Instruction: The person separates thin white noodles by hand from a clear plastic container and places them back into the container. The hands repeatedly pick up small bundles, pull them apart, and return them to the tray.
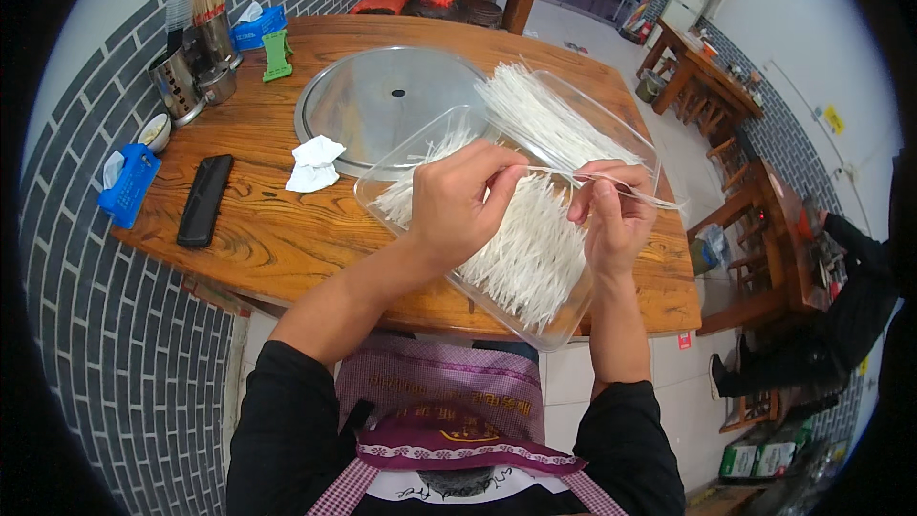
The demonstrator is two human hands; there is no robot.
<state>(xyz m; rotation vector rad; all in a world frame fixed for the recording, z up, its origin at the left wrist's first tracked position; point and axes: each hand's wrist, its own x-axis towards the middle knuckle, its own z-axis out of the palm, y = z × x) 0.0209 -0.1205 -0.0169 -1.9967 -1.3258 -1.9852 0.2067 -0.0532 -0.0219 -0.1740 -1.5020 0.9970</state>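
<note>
My left hand (462, 201) pinches one end of a few thin white noodle strands (551, 170) between thumb and fingers. My right hand (617, 211) holds the same strands further along, their loose ends sticking out to the right. Under both hands lies a clear plastic tray (494, 304) with many short white noodles (530, 251); part of it is hidden by my left hand. Behind it, a second clear tray (594, 97) bears a bundle of long white noodles (551, 115). A round metal plate (394, 86) with a dark central hole lies in the tabletop.
On the wooden table (286, 251) are crumpled white tissue (315, 163), a black case (205, 201), tissue boxes (130, 185), a small bowl (155, 133), metal utensil holders (175, 86) and a green stand (276, 56). A person in dark clothes (824, 330) is at another table, right.
</note>
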